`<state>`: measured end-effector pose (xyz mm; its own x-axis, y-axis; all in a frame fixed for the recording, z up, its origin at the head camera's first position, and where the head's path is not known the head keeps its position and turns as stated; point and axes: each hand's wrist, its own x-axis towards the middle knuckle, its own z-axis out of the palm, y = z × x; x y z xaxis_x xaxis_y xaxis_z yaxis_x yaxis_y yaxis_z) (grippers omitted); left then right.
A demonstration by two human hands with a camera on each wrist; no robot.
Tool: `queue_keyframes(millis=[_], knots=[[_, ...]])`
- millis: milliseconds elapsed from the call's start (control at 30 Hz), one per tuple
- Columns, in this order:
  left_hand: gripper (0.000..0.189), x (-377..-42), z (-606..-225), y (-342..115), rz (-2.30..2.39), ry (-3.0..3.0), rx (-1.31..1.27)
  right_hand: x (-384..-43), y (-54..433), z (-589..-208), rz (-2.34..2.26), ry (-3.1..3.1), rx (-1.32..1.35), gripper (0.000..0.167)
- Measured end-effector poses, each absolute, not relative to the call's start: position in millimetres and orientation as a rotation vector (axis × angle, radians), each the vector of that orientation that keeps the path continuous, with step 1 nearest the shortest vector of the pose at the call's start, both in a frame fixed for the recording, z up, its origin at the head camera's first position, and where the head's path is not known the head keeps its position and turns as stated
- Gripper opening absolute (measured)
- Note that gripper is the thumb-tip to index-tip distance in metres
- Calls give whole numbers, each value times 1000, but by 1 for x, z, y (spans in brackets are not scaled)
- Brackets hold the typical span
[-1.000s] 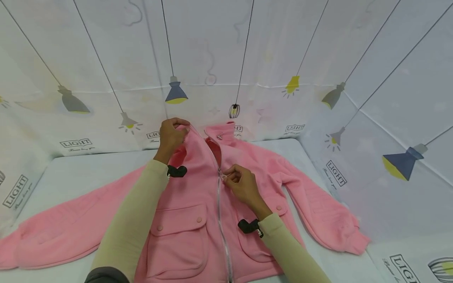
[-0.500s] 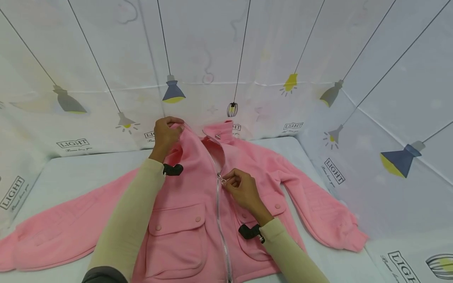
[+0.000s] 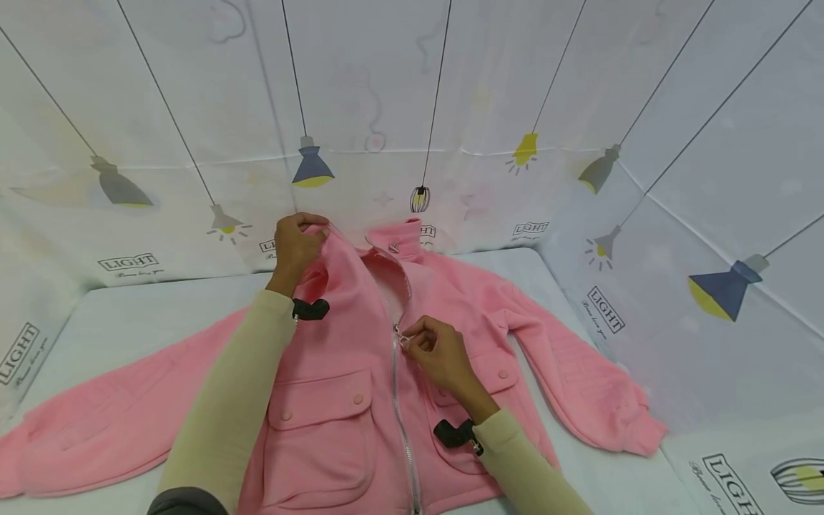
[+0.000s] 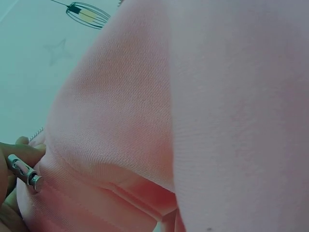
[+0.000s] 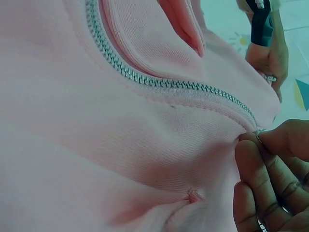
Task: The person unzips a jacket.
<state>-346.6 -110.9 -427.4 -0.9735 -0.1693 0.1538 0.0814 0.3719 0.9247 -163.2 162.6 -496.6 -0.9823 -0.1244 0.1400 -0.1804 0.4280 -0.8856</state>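
Observation:
A pink zip-up jacket [image 3: 322,343] lies front up, its sleeves spread to both sides. My left hand [image 3: 298,244] grips the collar edge at the upper left and holds it raised. By those fingers, the left wrist view shows a small metal fitting [image 4: 25,173] on the fabric. Near mid-chest my right hand [image 3: 440,350] pinches the ring-shaped zipper pull [image 3: 403,339] between thumb and fingers. Above the slider the front gapes open; below it the metal zipper [image 3: 402,415] is joined. Zipper teeth [image 5: 159,82] curve toward my right fingertips in the right wrist view.
A white-covered table [image 3: 148,307] bears the jacket. Behind it and at the right stand pale wall sheets [image 3: 515,86] printed with hanging lamps. Flapped pockets [image 3: 320,400] with buttons sit on the jacket's lower front.
My right hand has drawn the zipper pull a little down the front, and the gap below the collar has widened. My left hand keeps its grip on the collar.

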Motion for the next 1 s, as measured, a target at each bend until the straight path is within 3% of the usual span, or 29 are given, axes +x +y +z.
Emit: queue_keyframes(millis=[1000], knots=[[21,-344,-423,-118,-1761,-2424,208,-126,167,-497,1631,-2728,253,9]])
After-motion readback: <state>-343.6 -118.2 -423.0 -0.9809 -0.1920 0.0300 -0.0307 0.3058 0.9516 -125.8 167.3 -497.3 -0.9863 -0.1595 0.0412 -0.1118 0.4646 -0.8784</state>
